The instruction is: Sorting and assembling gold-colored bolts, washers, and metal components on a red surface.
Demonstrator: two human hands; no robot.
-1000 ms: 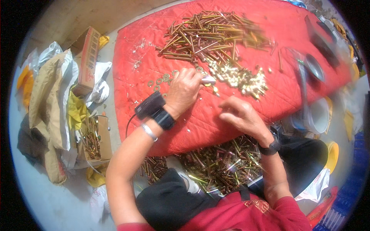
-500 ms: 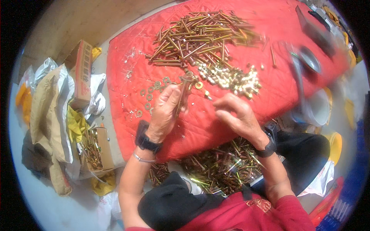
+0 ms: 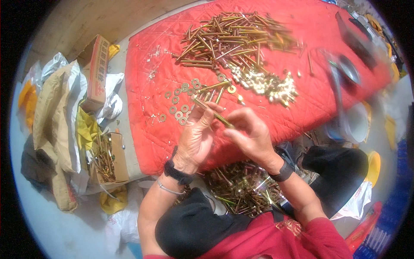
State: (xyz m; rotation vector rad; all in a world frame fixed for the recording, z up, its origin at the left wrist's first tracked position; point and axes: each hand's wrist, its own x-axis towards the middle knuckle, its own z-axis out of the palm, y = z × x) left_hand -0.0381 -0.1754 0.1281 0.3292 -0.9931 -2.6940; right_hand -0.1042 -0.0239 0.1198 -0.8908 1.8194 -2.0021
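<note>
My left hand (image 3: 196, 140) grips a bolt (image 3: 224, 121) above red cloth (image 3: 144, 116); my right hand (image 3: 255, 136) is at its end, grip unclear.

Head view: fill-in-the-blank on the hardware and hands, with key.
The quilted cloth is coloured ____.
In the picture, the flat washers lie to the ____ of the small shiny pieces.
Upper or lower: the metal rod in the left hand has its ____ end nearer the right hand.
The heap of long rods lies ____ from the right hand than those pieces.
Missing words: red; left; lower; farther.
</note>
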